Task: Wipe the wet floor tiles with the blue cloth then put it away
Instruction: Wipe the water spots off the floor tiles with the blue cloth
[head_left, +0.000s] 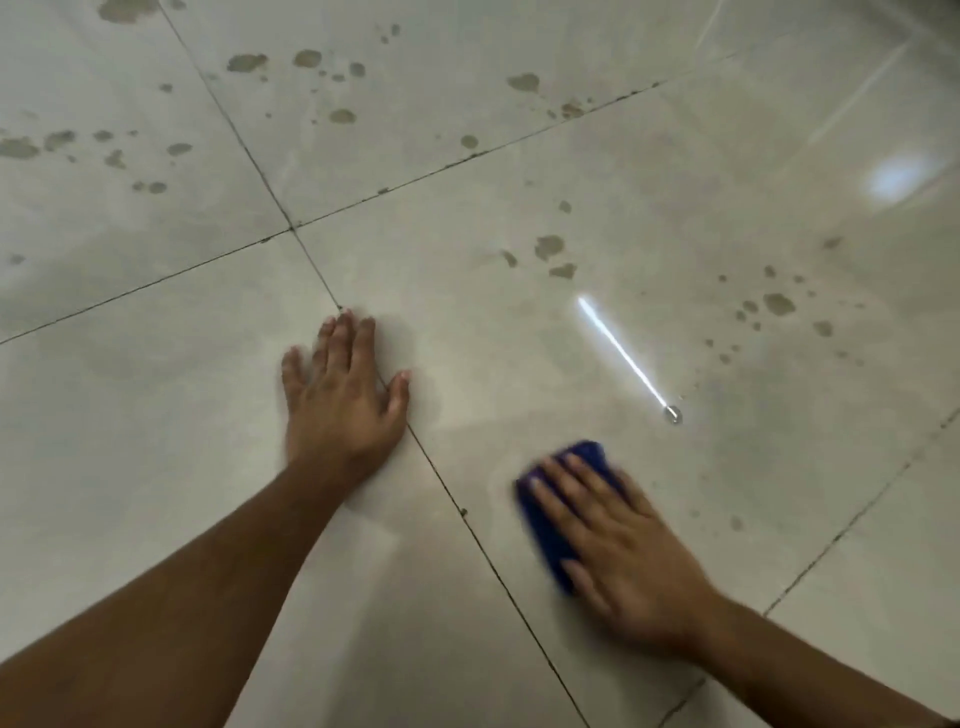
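Note:
The blue cloth (545, 525) lies flat on a pale grey floor tile (519, 338) at lower right. My right hand (618, 545) presses down on it with fingers spread, covering most of it; only its left and far edges show. The hand is blurred. My left hand (343, 395) rests flat on the floor across a grout line, fingers apart, holding nothing. Dark wet spots (549, 247) dot the tiles beyond both hands, and more wet spots (779, 304) lie to the right.
Dark grout lines (291, 228) cross the floor. Several more wet patches (306, 58) spread over the far tiles, with others (21, 148) at the left edge. A bright light streak (623, 353) reflects off the glossy tile, ending at a small shiny droplet (674, 414).

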